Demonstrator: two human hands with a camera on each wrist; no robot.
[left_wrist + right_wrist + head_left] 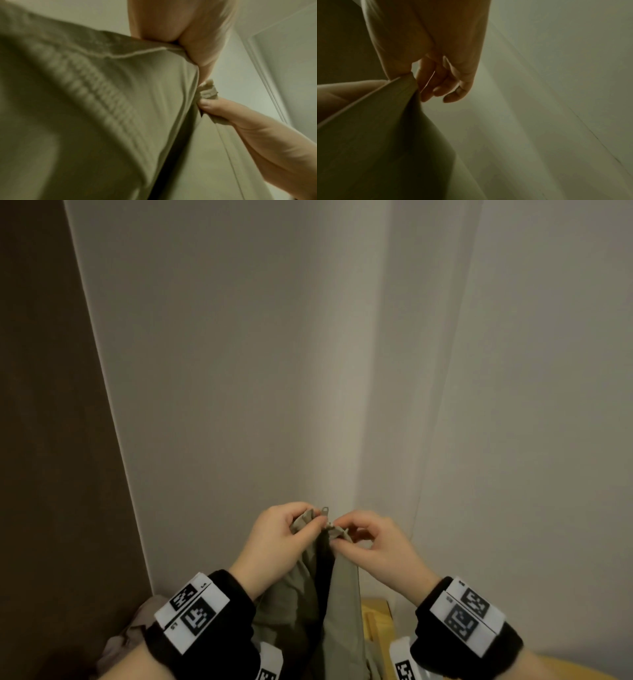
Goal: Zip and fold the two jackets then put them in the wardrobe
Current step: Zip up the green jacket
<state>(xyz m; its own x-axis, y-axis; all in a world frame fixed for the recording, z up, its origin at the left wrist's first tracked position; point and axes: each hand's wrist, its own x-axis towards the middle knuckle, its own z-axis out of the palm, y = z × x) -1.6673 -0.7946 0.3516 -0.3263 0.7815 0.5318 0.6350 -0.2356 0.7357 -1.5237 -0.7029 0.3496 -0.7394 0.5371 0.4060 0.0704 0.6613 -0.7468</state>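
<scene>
An olive-green jacket hangs in front of me, held up by both hands at its top edge. My left hand pinches the left front edge, and a small metal zipper pull sticks up just above its fingertips. My right hand pinches the right front edge close beside it. In the left wrist view the jacket's ribbed hem and seam fill the frame, with the right hand's thumb on a bunched end. In the right wrist view the jacket's edge runs under my right hand's thumb. A dark gap shows between the two fronts below the hands.
Pale walls meet in a corner right behind the hands. A dark brown panel stands at the left. A light wooden piece of furniture sits low at the right. A pinkish-grey cloth lies at the bottom left.
</scene>
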